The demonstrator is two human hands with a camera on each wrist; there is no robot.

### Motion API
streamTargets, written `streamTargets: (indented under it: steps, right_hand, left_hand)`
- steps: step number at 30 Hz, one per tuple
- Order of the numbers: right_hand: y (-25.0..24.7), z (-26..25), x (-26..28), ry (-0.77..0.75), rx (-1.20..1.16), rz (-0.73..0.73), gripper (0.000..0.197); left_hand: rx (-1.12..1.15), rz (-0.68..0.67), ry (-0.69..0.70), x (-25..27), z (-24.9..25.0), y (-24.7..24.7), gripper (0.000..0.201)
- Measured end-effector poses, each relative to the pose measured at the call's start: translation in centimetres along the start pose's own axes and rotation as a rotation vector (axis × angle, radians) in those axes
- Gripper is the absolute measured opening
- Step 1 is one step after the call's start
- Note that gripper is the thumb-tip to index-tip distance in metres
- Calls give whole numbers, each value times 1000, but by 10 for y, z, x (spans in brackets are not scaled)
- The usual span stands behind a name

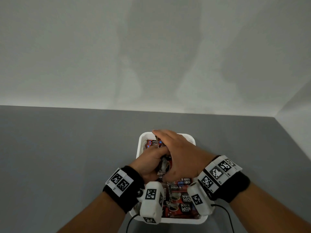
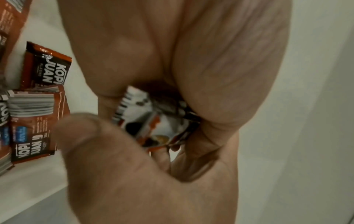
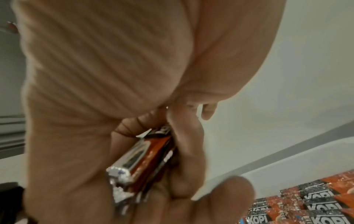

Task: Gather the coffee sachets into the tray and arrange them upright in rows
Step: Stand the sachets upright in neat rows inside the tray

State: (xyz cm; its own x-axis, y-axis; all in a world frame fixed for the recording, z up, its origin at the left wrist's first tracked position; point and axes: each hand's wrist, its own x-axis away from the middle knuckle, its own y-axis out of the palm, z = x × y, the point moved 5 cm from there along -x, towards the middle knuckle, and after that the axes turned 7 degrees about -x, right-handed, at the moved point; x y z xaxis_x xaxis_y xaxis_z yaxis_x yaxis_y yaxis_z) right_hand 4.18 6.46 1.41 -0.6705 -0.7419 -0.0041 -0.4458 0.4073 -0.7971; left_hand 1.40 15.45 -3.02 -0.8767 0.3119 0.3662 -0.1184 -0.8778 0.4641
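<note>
While a bunch of sachets (image 1: pixel 164 165) is gripped by both hands | a far-edge row (image 1: pixel 152 143) is stood in the tray (image 1: pixel 168 220) | near-edge sachets (image 1: pixel 182 199) are left flat.

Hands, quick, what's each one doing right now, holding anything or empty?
Left hand: grip closed on a bunch of coffee sachets over the tray.
Right hand: grip closed on the same bunch, fingers curled round it.
</note>
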Motion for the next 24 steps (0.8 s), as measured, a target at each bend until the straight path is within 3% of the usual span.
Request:
streamTargets:
  steps: [6,11,14,16,19,22,24]
  right_hand:
    - [0,-5,4,11,12,-29,134]
    - [4,2,1,-1,-12,3,127]
    - [-1,5,3,53,-161,12,135]
    - [-11,15,4,149,-398,149,118]
    - [-25,36,8,321,-699,432,62]
    - [-18,32,5,363,-951,399,40]
    - [-17,27,1,339,-884,380,32]
  left_hand:
    - [12,13,67,-2,-1,-1,9]
    - [58,22,38,-3,-1,0,14]
    - [44,92,65,-2,4,-3,15]
    - [20,167,136,-2,13,-9,18]
    - [50,252,250,-3,29,-17,33]
    - [43,332,322,-6,36,-19,19]
    - [14,349,346,-8,35,-18,21]
